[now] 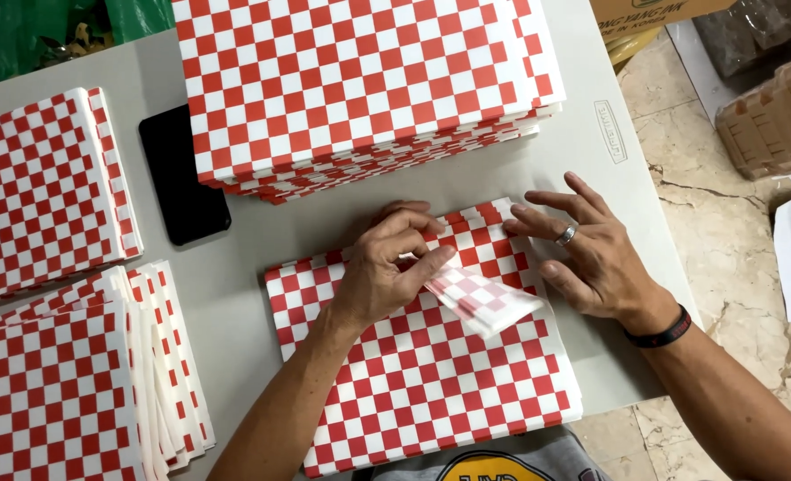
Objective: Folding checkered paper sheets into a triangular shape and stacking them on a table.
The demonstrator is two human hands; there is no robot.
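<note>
My left hand (pixel 386 272) pinches a folded corner flap (pixel 484 301) of the red-and-white checkered paper sheet (pixel 431 383) on the grey table (pixel 253 232). The flap points right toward my right hand (pixel 591 258), whose fingers are spread and resting flat just beside it.

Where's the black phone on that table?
In the head view, the black phone lies flat on the grey table, left of centre, between the left checkered paper stack and the big top stack, partly tucked under the latter.

Red-and-white checkered paper sheet (pixel 431 374), flat on table; corner (pixel 480 301) lifted
</note>
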